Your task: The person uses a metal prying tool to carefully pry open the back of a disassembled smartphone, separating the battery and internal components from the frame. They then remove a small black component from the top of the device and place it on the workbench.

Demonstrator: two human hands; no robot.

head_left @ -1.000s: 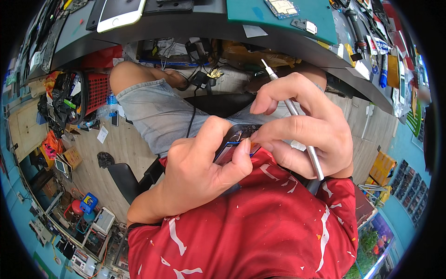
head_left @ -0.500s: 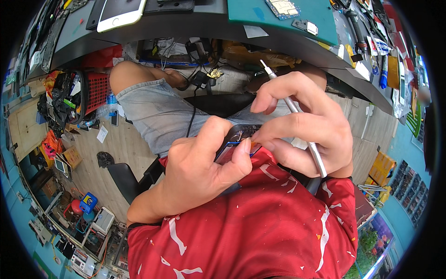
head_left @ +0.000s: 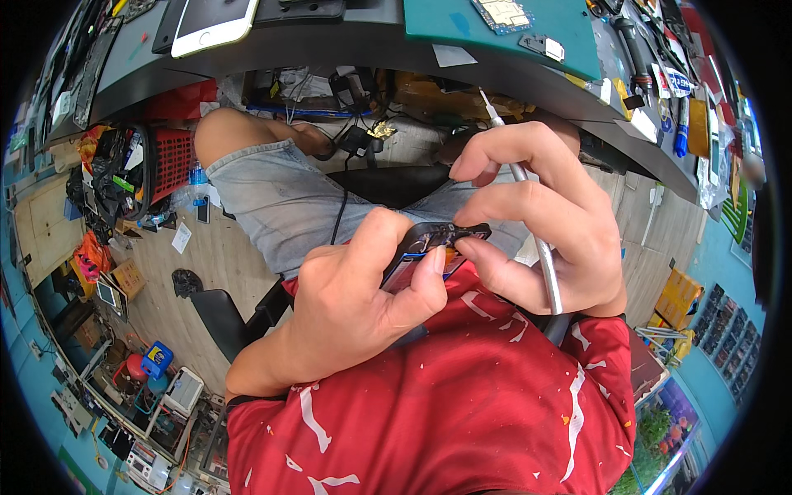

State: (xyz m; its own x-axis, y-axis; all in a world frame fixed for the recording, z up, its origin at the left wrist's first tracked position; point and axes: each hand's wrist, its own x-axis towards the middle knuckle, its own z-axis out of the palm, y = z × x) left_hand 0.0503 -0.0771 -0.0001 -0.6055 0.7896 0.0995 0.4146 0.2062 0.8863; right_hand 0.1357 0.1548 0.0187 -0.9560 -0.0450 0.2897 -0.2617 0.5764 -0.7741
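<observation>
My left hand is closed round a dark phone, held above my lap and tilted so its top edge and some inner parts show. The left thumb presses on its near side. A slim silver screwdriver lies across the palm of my right hand, its thin tip pointing away toward the desk. The thumb and a finger of that hand also pinch the phone's right corner. Whatever tiny part may lie between those fingertips is hidden.
Ahead is a grey desk with a white phone, a green mat and a circuit board on it. A red basket stands on the floor at left. Beside my left elbow is a black chair armrest.
My right hand's fingertips have shifted right along the phone's top edge to its corner, uncovering more of it. The screwdriver has swung slightly, its tip moving right and away. My left hand stays put.
</observation>
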